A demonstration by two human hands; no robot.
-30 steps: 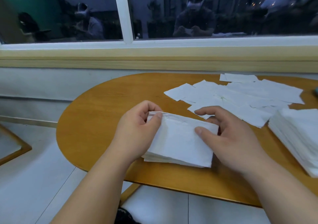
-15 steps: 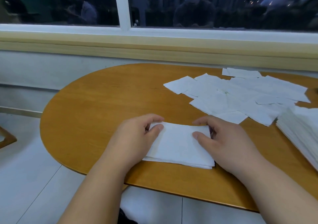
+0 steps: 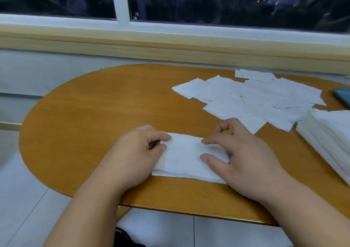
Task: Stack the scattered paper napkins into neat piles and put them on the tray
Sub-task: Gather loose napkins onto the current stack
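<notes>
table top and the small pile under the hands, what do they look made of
The table top: probably wood or wood-look laminate, orange-brown, smooth with a soft sheen; faint grain lines show. The small pile: thin white paper napkins, matte, slightly crinkled, with layered edges along its near side.

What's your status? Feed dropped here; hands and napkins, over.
Left hand pinches small napkin stack; right hand presses its top. Loose napkins scattered beyond. Nothing blocking.
</notes>
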